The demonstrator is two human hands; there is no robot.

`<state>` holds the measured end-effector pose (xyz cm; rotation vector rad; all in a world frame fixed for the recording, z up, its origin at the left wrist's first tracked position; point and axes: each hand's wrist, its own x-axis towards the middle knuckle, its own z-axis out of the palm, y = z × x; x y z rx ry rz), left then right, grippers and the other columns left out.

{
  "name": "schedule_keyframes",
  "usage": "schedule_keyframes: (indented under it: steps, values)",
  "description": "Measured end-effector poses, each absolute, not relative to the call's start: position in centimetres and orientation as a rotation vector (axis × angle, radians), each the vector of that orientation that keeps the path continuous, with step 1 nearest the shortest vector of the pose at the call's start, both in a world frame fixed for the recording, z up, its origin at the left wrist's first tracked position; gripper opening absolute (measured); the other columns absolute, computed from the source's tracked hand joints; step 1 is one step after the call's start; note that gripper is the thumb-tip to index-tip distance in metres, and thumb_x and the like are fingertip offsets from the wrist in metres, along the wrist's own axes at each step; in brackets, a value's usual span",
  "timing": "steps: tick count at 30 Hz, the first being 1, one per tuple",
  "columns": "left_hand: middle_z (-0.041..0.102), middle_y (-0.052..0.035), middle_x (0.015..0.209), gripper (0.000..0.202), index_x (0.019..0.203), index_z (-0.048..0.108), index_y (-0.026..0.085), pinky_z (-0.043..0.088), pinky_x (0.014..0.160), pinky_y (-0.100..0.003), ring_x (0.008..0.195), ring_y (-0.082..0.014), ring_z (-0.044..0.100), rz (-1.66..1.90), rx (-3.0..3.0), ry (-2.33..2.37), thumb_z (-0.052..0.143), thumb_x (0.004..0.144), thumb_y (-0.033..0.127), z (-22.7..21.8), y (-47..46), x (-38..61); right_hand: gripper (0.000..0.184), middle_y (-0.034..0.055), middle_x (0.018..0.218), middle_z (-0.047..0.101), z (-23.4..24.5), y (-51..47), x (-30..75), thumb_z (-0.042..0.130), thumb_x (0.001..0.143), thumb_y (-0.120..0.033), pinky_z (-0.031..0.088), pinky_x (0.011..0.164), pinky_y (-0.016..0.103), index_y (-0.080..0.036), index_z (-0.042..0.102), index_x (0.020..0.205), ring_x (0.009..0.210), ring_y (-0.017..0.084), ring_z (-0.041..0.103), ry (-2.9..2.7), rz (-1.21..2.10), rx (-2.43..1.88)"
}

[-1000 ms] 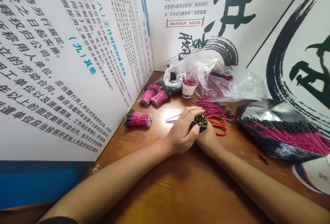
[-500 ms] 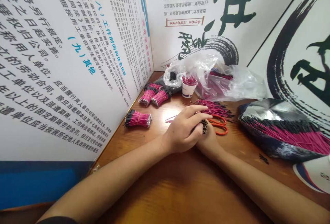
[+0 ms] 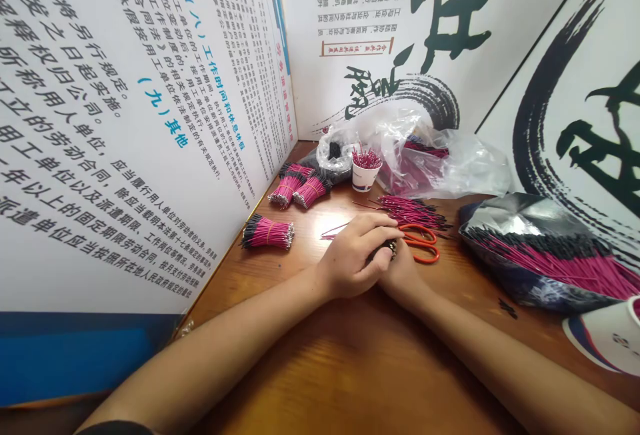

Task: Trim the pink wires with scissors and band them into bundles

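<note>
Cupping a dark, brass-tipped bundle (image 3: 393,247), left hand (image 3: 356,255) half-curls its fingers, right hand (image 3: 403,277) grip hidden; banded wire bundles (image 3: 269,231) look done, loose wires (image 3: 570,260) remain.

Wears a black, curved-edged fabric-like sleeve (image 3: 117,429) on the left arm (image 3: 215,348) (visible only as a sliver, too little to tell the cloth). Runs bare from there to the left hand (image 3: 356,256), equally bare along the right forearm (image 3: 500,341) to the right hand (image 3: 404,276).
</note>
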<state>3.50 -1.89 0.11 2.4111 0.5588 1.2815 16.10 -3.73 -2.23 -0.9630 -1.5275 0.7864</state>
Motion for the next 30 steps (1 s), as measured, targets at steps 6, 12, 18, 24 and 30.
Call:
schedule_keyframes:
  steps: [6, 12, 18, 24, 30]
  values:
    - [0.060, -0.0126, 0.124, 0.039, 0.121, 0.057, 0.015, 0.042, 0.106, -0.041, 0.119, -0.0235, 0.055, 1.295, 2.162, 0.494, 0.031, 0.095, 0.028, 0.3, -1.8, 3.3, 0.027, 0.0039, 0.084, 0.069, -2.2, -3.5, 16.2, 0.069, 0.068, -0.024, 0.055, 0.064, 0.033, -0.020, 0.056, 0.091, 0.073, 0.021, 0.065, -1.492, 0.771, -0.998]
    - [0.062, -0.0058, 0.085, 0.021, 0.089, 0.056, 0.014, 0.048, 0.077, -0.030, 0.082, -0.0172, 0.057, 1.187, 2.026, 0.936, 0.036, 0.084, 0.019, 0.9, 0.3, 2.1, 0.022, 0.0026, 0.081, 0.064, -2.7, -3.0, 16.6, 0.069, 0.073, -0.027, 0.052, 0.070, 0.035, -0.020, 0.056, 0.088, 0.072, 0.019, 0.060, -1.441, 0.745, -1.064]
    - [0.066, -0.0053, 0.083, 0.015, 0.079, 0.057, 0.017, 0.045, 0.066, -0.030, 0.075, -0.0191, 0.059, 0.027, 2.565, 1.170, 0.044, 0.084, 0.021, 3.9, 0.9, 0.4, 0.021, 0.0014, 0.076, 0.060, -2.6, -2.9, 16.9, 0.070, 0.076, -0.032, 0.049, 0.062, 0.032, -0.020, 0.054, 0.083, 0.065, 0.017, 0.057, -1.302, 0.840, -1.068]
    - [0.070, -0.0106, 0.099, 0.017, 0.085, 0.064, 0.016, 0.047, 0.064, -0.031, 0.079, -0.0235, 0.066, -0.309, 2.739, 1.110, 0.047, 0.083, 0.016, 3.5, -0.4, 0.2, 0.018, 0.0006, 0.076, 0.058, -2.5, -3.0, 16.9, 0.069, 0.077, -0.027, 0.049, 0.066, 0.031, -0.021, 0.053, 0.082, 0.068, 0.017, 0.056, -1.375, 0.709, -1.060]
    - [0.070, -0.0070, 0.087, 0.012, 0.084, 0.065, 0.016, 0.045, 0.064, -0.028, 0.073, -0.0196, 0.063, -0.111, 2.588, 1.009, 0.055, 0.079, 0.022, 3.6, 0.5, 0.6, 0.021, 0.0001, 0.082, 0.063, -2.7, -3.8, 16.7, 0.068, 0.075, -0.017, 0.048, 0.071, 0.029, -0.022, 0.055, 0.091, 0.074, 0.017, 0.059, -1.636, 0.622, -0.952]
